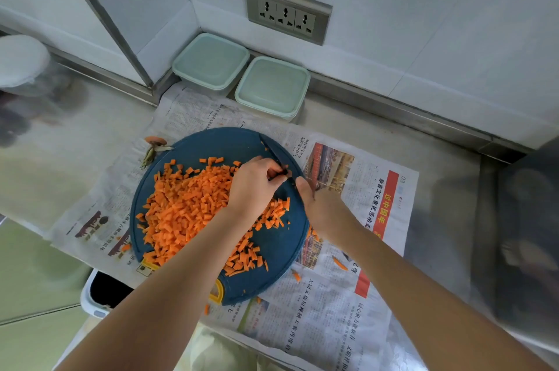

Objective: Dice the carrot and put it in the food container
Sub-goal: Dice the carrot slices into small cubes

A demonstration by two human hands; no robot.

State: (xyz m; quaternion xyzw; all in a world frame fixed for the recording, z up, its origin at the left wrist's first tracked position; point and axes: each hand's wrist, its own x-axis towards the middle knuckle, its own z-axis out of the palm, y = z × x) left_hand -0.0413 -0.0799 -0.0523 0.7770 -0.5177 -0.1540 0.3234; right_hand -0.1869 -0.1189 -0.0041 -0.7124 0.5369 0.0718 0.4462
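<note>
A big heap of diced carrot [187, 207] covers the round dark blue cutting board [211, 144] on newspaper. My right hand [320, 207] grips the handle of a dark knife [273, 153], whose blade points away over the board's far right side. My left hand [257, 186] sits at the blade's near end with fingers curled, pinching at the blade; what lies between the fingertips is too small to tell. Two lidded pale green food containers [211, 63] [272, 88] stand at the back against the wall.
Newspaper [348, 295] covers the steel counter. A carrot top with stem [154, 147] lies left of the board, and stray carrot bits [340, 263] lie on the paper. A bin with a dark opening [106, 289] sits below the counter edge. Wall sockets [286, 15] are behind.
</note>
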